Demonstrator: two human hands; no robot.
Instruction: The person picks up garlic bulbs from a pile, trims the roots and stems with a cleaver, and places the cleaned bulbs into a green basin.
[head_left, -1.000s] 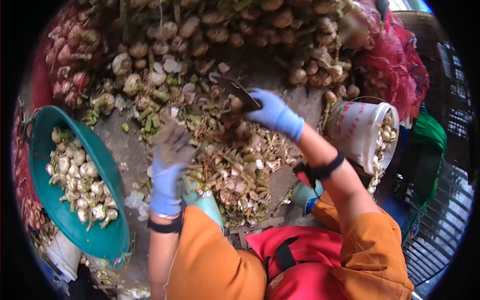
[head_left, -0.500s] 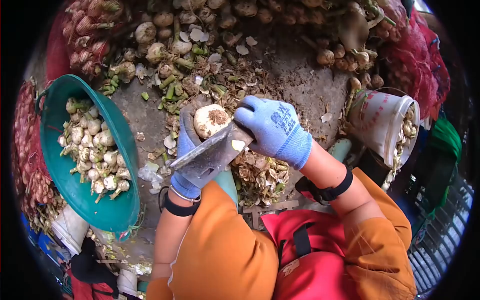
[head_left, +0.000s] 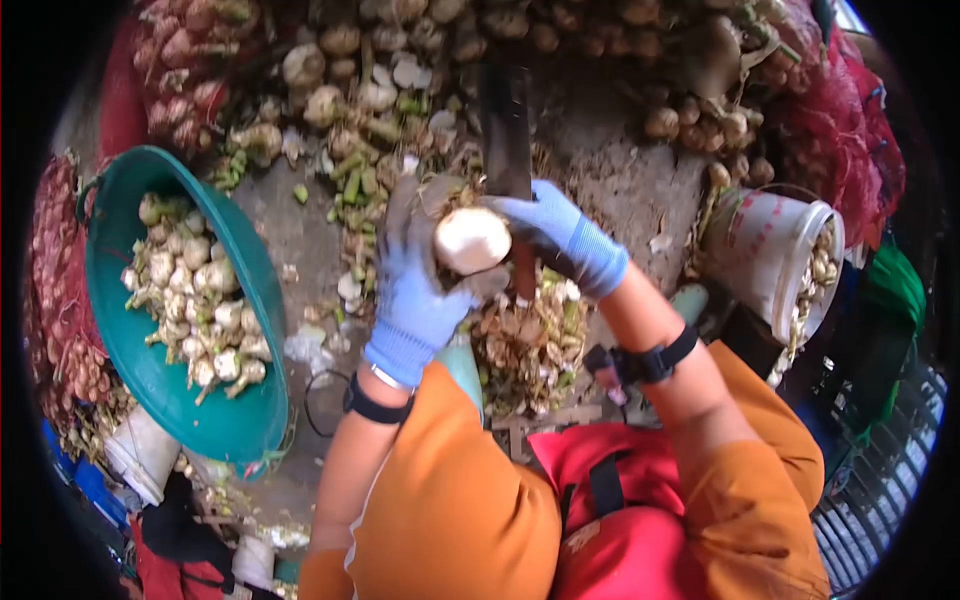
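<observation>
In the head view, my left hand (head_left: pixel 418 290), in a blue knit glove with a dark palm, is wrapped round a large garlic bulb (head_left: pixel 473 241). A smooth white face of the bulb points up at me. My right hand (head_left: pixel 570 232), gloved the same way, grips a cleaver (head_left: pixel 506 130) just to the right of the bulb. The cleaver's dark blade points away from me, and its brown handle shows below the fingers. Right fingertips reach the bulb's edge; motion blur hides whether they press on it.
A tilted green basin (head_left: pixel 270 400) at left holds many trimmed bulbs. Peelings (head_left: pixel 530 345) heap below my hands. Cut stems (head_left: pixel 355 185) and untrimmed bulbs (head_left: pixel 325 105) lie ahead. A white bucket (head_left: pixel 755 245) leans at right, near a red mesh bag (head_left: pixel 840 130).
The cleaver has swung from lying across the bulb to pointing away from me. The bulb has turned, from its brown root patch to a white face, and my left hand shows more fully.
</observation>
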